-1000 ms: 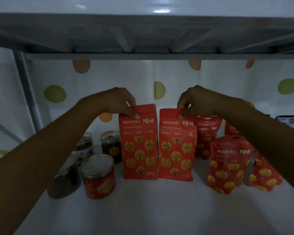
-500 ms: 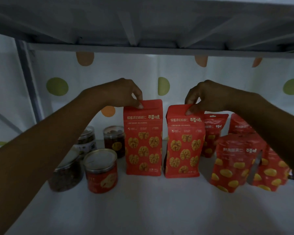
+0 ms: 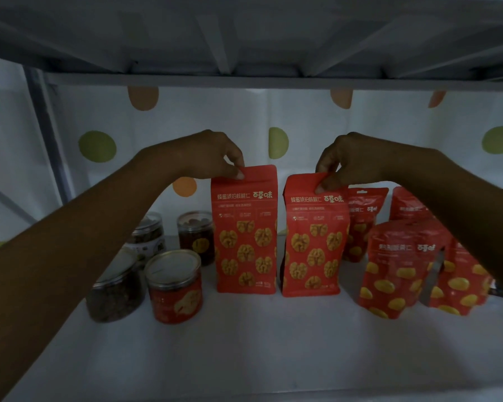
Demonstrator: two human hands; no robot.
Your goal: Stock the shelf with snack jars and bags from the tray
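Two tall red walnut bags stand upright side by side on the white shelf (image 3: pixel 259 343). My left hand (image 3: pixel 212 158) pinches the top edge of the left walnut bag (image 3: pixel 246 236). The top edge of the right walnut bag (image 3: pixel 314 242) is pinched by my right hand (image 3: pixel 346 163). A narrow gap separates the two bags. Left of them stand several snack jars, the nearest a red-labelled jar (image 3: pixel 174 285) and a dark clear jar (image 3: pixel 115 294).
Several red pouches with yellow nuts (image 3: pixel 395 271) crowd the shelf's right side, partly behind my right forearm. Two more jars (image 3: pixel 196 236) stand at the back left. The upper shelf's underside (image 3: pixel 244 39) hangs low overhead. A dotted white sheet (image 3: pixel 302 117) backs the shelf.
Both bags have moved slightly apart and back, the gap between them widening. My hands keep their pinch on the bag tops. The camera has tilted a little upward.
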